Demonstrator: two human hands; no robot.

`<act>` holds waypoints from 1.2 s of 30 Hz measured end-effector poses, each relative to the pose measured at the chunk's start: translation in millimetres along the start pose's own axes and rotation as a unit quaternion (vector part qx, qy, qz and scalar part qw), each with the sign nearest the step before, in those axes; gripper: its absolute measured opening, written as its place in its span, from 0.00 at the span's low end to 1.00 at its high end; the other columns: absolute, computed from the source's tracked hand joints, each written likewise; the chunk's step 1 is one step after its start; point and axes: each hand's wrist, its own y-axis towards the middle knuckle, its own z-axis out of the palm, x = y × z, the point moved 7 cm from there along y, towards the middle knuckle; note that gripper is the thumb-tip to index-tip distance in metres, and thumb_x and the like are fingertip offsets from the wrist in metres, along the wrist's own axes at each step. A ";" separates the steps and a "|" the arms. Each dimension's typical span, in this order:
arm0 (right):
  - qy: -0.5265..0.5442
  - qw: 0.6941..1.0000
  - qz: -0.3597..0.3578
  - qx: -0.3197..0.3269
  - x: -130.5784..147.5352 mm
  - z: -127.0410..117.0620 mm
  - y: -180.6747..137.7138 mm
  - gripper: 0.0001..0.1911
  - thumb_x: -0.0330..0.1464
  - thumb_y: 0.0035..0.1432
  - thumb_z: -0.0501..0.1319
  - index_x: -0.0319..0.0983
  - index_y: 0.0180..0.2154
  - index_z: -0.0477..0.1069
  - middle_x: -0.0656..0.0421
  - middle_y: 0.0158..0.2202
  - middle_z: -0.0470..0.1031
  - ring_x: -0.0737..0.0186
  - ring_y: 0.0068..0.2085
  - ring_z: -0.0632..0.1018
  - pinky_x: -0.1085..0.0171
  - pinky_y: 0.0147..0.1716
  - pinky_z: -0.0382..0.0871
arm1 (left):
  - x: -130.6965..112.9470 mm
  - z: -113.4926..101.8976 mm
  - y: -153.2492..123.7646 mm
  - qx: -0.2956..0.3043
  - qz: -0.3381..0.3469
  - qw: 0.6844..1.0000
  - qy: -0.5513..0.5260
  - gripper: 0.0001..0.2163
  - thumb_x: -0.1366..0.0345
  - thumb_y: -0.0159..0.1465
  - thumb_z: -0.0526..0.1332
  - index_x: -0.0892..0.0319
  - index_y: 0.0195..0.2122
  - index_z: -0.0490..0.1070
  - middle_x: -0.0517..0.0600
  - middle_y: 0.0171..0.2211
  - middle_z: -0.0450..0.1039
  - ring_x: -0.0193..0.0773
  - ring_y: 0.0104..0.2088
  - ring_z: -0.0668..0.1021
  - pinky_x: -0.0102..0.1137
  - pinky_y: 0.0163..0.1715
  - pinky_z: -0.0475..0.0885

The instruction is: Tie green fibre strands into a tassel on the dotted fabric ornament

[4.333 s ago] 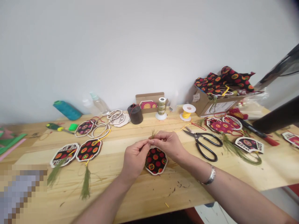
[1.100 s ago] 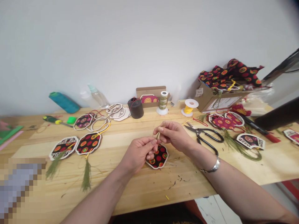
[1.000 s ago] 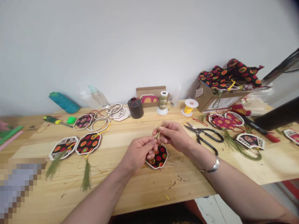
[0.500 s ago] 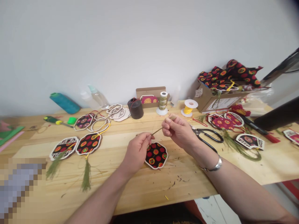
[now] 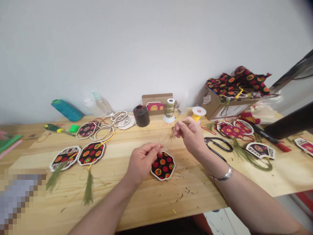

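My left hand [image 5: 143,163] is closed in a pinch on a few thin strands of olive-green thread. My right hand [image 5: 189,135], with a silver bracelet at the wrist, grips a bunch of olive-green thread [image 5: 171,132] whose loose ends fray out towards the left hand. Fine strands span the gap between both hands. Under the left fingertips lies a wooden-rimmed ornament [image 5: 163,168] covered in black fabric with red and gold circles. Black-handled scissors [image 5: 221,143] rest beside my right forearm, their blades partly hidden by it.
Two ornaments, one with a green tassel [image 5: 88,189], lie on the left. Behind stand a black thread spool [image 5: 141,116], a green ribbon spool [image 5: 170,109] and a yellow spool [image 5: 197,114]. A cardboard box [image 5: 220,107] holds patterned fabric at back right. Dark scraps dot the tabletop [image 5: 195,202].
The taut, twisted green strand between my hands has come apart into loose, thin threads. My left hand has dropped slightly; my right hand has shifted slightly right.
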 end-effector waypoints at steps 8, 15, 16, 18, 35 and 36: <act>-0.277 0.942 -0.074 0.174 4.9 39.7 -37.6 0.07 0.27 0.59 0.50 0.39 0.29 0.61 0.64 0.23 0.67 0.71 0.24 0.67 0.68 0.26 0.63 | 20.6 33.8 -10.5 0.162 -0.222 0.913 -0.302 0.13 0.57 0.58 0.60 0.65 0.33 0.72 0.55 0.29 0.74 0.21 0.12 0.62 0.22 0.12 0.40; -0.332 0.879 -0.141 0.313 11.4 62.2 -55.2 0.07 0.22 0.56 0.49 0.39 0.33 0.61 0.58 0.31 0.72 0.68 0.31 0.72 0.66 0.31 0.66 | 24.4 25.3 -2.9 0.121 -0.200 0.912 -0.337 0.13 0.60 0.54 0.64 0.64 0.21 0.66 0.39 0.12 0.53 0.20 0.12 0.54 0.19 0.12 0.46; -0.330 0.875 -0.136 0.327 10.9 64.0 -56.1 0.07 0.22 0.56 0.50 0.39 0.33 0.61 0.57 0.31 0.72 0.68 0.31 0.72 0.66 0.31 0.67 | 23.9 24.3 -1.8 0.115 -0.196 0.913 -0.338 0.13 0.62 0.53 0.65 0.64 0.20 0.65 0.39 0.12 0.53 0.19 0.12 0.53 0.18 0.12 0.46; -0.317 0.871 -0.117 0.356 9.0 67.3 -58.3 0.07 0.22 0.56 0.50 0.39 0.32 0.60 0.58 0.32 0.72 0.68 0.32 0.72 0.66 0.31 0.67 | 23.7 22.3 -0.2 0.107 -0.198 0.913 -0.341 0.12 0.63 0.52 0.66 0.65 0.21 0.66 0.39 0.14 0.55 0.18 0.12 0.52 0.17 0.12 0.46; -0.372 0.807 -0.106 0.446 6.2 77.0 -73.5 0.08 0.22 0.53 0.50 0.37 0.32 0.63 0.57 0.28 0.71 0.68 0.28 0.69 0.68 0.27 0.63 | 26.1 13.1 3.7 0.071 -0.231 0.894 -0.377 0.06 0.68 0.55 0.64 0.68 0.30 0.72 0.44 0.20 0.64 0.19 0.14 0.58 0.16 0.11 0.50; -0.375 0.802 -0.107 0.452 5.6 77.7 -74.3 0.08 0.22 0.53 0.50 0.37 0.32 0.64 0.58 0.27 0.70 0.68 0.27 0.68 0.68 0.27 0.63 | 26.4 12.9 4.3 0.072 -0.231 0.891 -0.383 0.06 0.69 0.55 0.64 0.68 0.31 0.72 0.44 0.21 0.65 0.18 0.14 0.59 0.16 0.11 0.51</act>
